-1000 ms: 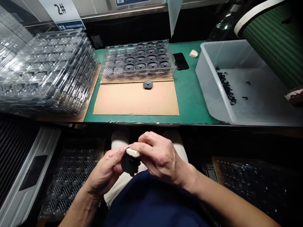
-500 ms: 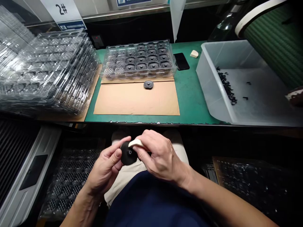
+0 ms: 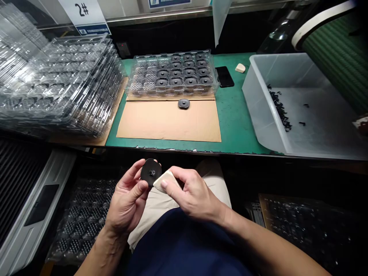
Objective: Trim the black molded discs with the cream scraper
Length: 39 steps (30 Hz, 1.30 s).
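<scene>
Above my lap, my left hand (image 3: 129,195) grips a round-cornered black plastic part (image 3: 150,172) by its edge, its face with a small central stud turned up toward me. My right hand (image 3: 192,191) pinches a cream-white sponge-like pad (image 3: 166,181) between thumb and fingers. The pad's tip touches or nearly touches the lower right edge of the black part. A similar black part (image 3: 184,104) lies alone on the cardboard sheet (image 3: 169,122). Behind it, a clear plastic tray (image 3: 143,90) holds several such parts in its right-hand pockets.
Stacked clear trays (image 3: 77,84) stand at the left. A phone (image 3: 225,76) and another cream pad (image 3: 240,68) lie on the green table (image 3: 234,115). At the right, a translucent bin (image 3: 267,130) contains small black pieces (image 3: 278,109). The table's front edge runs just beyond my hands.
The black part has turned and risen slightly leftward in my left hand. My right hand has drawn the cream pad down from the part's upper face to its lower right edge.
</scene>
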{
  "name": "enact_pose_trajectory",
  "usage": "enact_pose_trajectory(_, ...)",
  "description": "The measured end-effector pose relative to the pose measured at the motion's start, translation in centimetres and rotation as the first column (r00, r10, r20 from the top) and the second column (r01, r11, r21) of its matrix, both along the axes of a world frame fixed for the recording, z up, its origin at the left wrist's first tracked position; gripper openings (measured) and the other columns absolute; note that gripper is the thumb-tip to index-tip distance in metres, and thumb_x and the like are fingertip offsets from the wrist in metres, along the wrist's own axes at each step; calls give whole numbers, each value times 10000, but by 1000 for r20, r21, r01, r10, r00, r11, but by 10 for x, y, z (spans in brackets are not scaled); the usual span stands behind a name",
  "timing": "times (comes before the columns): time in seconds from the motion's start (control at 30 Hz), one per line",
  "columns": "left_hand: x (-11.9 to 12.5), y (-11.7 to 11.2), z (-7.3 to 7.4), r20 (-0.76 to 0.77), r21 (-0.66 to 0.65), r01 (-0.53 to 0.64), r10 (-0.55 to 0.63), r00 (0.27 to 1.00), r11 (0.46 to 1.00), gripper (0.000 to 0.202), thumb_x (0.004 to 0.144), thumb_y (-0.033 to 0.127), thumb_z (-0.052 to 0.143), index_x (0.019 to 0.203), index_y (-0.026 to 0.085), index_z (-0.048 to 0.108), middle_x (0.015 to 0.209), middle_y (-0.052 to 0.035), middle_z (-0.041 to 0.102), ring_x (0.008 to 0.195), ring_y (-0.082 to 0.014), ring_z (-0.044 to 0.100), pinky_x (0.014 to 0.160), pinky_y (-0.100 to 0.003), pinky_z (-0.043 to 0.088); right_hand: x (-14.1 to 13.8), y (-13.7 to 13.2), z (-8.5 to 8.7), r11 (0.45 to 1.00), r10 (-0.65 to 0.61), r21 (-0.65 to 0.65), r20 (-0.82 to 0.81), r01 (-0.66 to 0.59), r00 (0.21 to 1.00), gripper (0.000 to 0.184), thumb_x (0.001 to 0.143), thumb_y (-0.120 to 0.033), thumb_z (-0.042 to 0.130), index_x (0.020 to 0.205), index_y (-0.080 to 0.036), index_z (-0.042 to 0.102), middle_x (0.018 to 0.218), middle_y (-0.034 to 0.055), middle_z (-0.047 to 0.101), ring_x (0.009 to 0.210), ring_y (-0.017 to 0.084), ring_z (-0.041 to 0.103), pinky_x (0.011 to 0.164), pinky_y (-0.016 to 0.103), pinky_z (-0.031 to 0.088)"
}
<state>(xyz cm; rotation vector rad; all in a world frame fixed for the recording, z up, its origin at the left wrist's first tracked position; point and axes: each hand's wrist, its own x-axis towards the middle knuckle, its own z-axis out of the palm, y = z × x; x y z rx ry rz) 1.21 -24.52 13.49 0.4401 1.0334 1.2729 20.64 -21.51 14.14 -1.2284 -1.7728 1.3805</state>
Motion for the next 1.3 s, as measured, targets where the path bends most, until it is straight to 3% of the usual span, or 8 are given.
enact_pose_trajectory(0.13,-3,-1,-1,-25,-21,9,-10,1000,1000,510,768,262,924,1246,341,764,1307,-69,755,1317,-280,653,1186,-413,476,-1,1,-1,956,-149,258,9,142,989,301,1012,-277,562,744,-188,459,731,-25,464,675,118,405,649,294,314)
enact_pose_trajectory(0.27,-4,-3,2,19,-47,26,-25,1000,999,493,798,317,902,1269,342,755,1282,-77,766,1236,-283,705,1116,-412,547,4,4,0,943,41,333,-48,-22,998,273,1012,-241,562,763,-189,462,735,-22,448,680,123,394,664,298,314)
enact_pose_trajectory(0.57,-9,-3,7,91,-126,94,-83,992,988,475,849,320,861,1307,291,739,1249,-77,775,1144,-237,743,1007,-306,608,12,7,1,896,81,436,29,-85,996,227,985,-201,597,786,-188,489,752,-15,483,683,132,404,680,308,331)
enact_pose_trajectory(0.7,-9,-2,8,119,-190,182,-161,980,965,402,864,319,851,1246,221,775,1211,-87,781,1038,-195,755,931,-257,629,16,12,-1,819,-22,567,183,-88,983,191,1042,-242,540,885,-162,614,832,40,570,768,176,460,740,348,363)
enact_pose_trajectory(0.9,-8,-7,-1,202,-237,379,-336,920,895,312,900,445,792,985,146,817,869,-80,763,739,-188,701,619,-301,648,17,15,-1,718,132,645,244,-262,961,250,1083,-263,487,1118,-149,706,937,82,616,826,204,501,772,363,401)
enact_pose_trajectory(1.13,-4,-9,-6,334,-282,427,-329,883,859,333,933,455,749,1011,137,810,882,-92,766,719,-187,710,621,-314,646,16,17,8,569,266,727,279,-385,922,272,1082,-210,444,1177,-197,698,992,68,636,857,202,511,758,366,386)
enact_pose_trajectory(1.2,-3,-5,-5,325,-259,335,-245,914,906,295,918,427,779,1095,192,807,1019,-83,791,834,-187,745,749,-316,663,14,17,6,619,151,728,260,-296,954,234,1069,-232,466,1067,-182,694,958,71,643,849,204,512,754,374,374)
enact_pose_trajectory(1.3,0,1,-4,174,-166,105,-76,982,981,417,846,296,867,1249,290,762,1242,-55,767,1110,-195,734,985,-300,608,6,12,2,853,-65,521,175,-37,982,280,1021,-276,552,758,-181,547,728,15,538,680,153,435,652,339,324)
